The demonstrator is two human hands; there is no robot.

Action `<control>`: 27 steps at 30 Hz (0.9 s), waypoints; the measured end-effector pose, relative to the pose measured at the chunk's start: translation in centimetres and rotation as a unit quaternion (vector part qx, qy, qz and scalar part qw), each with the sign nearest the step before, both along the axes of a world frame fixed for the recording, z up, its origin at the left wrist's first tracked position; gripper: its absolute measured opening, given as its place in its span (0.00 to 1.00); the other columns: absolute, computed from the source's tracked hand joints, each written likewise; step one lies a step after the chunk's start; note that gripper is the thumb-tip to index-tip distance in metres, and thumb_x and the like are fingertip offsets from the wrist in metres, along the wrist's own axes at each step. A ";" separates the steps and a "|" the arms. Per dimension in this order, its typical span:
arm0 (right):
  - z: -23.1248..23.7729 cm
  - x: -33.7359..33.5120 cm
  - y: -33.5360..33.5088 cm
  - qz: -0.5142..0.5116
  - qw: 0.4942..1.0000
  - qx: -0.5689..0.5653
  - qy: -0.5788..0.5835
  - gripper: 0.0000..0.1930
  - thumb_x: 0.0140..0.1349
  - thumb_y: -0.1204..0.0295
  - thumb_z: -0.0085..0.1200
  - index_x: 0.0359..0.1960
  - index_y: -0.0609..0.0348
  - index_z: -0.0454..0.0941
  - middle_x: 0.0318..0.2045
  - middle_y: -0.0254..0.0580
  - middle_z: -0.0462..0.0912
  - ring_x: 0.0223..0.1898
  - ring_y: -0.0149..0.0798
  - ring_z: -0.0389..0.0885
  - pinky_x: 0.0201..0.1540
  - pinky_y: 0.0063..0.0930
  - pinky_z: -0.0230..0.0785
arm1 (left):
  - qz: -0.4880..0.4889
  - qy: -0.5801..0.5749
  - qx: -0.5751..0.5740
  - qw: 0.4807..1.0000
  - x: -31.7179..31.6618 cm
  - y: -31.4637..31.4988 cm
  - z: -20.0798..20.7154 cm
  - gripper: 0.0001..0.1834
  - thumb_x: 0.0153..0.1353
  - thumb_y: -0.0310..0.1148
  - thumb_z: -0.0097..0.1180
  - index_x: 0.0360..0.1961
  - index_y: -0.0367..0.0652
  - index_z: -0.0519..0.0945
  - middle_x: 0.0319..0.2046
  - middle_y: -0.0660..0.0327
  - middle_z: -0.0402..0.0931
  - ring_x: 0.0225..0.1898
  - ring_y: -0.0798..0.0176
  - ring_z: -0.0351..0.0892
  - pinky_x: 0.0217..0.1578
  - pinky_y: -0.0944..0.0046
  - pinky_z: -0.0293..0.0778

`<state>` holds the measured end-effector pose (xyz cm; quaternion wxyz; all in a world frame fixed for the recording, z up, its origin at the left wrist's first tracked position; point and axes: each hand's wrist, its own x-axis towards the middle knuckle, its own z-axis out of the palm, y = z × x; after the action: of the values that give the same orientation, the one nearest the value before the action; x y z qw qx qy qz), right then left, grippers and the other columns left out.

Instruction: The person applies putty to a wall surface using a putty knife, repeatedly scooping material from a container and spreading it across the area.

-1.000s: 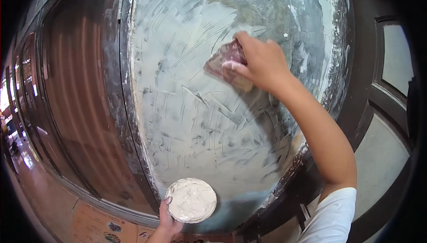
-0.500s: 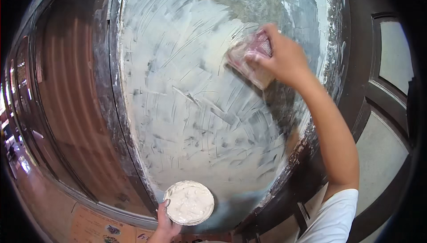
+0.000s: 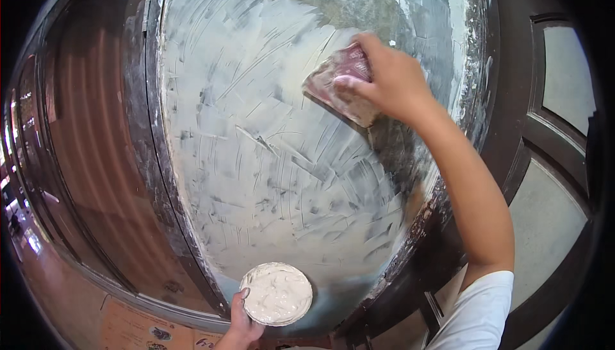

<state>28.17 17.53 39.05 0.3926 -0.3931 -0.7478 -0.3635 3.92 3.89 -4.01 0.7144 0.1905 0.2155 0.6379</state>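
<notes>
My right hand (image 3: 394, 79) grips a flat, roughly square reddish spreader (image 3: 343, 87) smeared with pale paste. Its lower-left edge lies against or very close to the wall (image 3: 269, 177), which bears a whitish, streaky coat. Down at the bottom, my left hand (image 3: 242, 324) holds a round bowl (image 3: 277, 293) filled with creamy off-white putty, thumb over the rim. Bare grey-brown patches show on the wall above and to the right of the spreader. How the fingers sit behind the spreader is partly hidden.
A dark frame post (image 3: 154, 125) borders the wall on the left, beside a brown glazed panel (image 3: 96, 138). To the right stands a dark panelled door (image 3: 522, 138) past a chipped, paint-smeared edge. Flattened cardboard (image 3: 138, 327) lies on the floor at lower left.
My right hand and the spreader have shifted a little to the left across the wall. The left hand with the bowl stays nearly in place; the view has shifted slightly.
</notes>
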 end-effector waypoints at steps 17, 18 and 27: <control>1.5 5.6 1.2 -0.053 0.983 0.020 0.176 0.34 0.56 0.44 0.63 0.54 0.54 0.68 0.39 0.53 0.85 0.41 0.58 0.84 0.42 0.44 0.75 | 0.005 0.022 -0.021 1.000 0.5 -0.4 0.1 0.37 0.63 0.51 0.44 0.67 0.36 0.65 0.63 0.47 0.70 0.62 0.44 0.72 0.64 0.46 0.67; 2.3 6.7 1.8 -0.054 0.982 0.019 0.178 0.34 0.56 0.44 0.63 0.54 0.54 0.68 0.39 0.53 0.85 0.41 0.58 0.84 0.42 0.44 0.75 | 0.008 0.004 -0.005 1.000 0.5 -0.4 -0.2 0.37 0.62 0.50 0.44 0.67 0.36 0.65 0.63 0.47 0.70 0.62 0.45 0.72 0.64 0.46 0.67; -1.5 3.1 0.4 -0.097 0.991 -0.046 0.074 0.34 0.58 0.46 0.62 0.57 0.56 0.66 0.40 0.52 0.85 0.44 0.55 0.84 0.45 0.48 0.75 | 0.006 0.009 -0.024 1.000 0.4 -0.9 0.2 0.38 0.62 0.50 0.45 0.68 0.36 0.64 0.64 0.47 0.69 0.63 0.44 0.70 0.65 0.46 0.65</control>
<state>31.22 17.96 37.53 0.3915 -0.5070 -0.6910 -0.3349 4.28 2.99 -3.80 0.7129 0.1778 0.2389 0.6349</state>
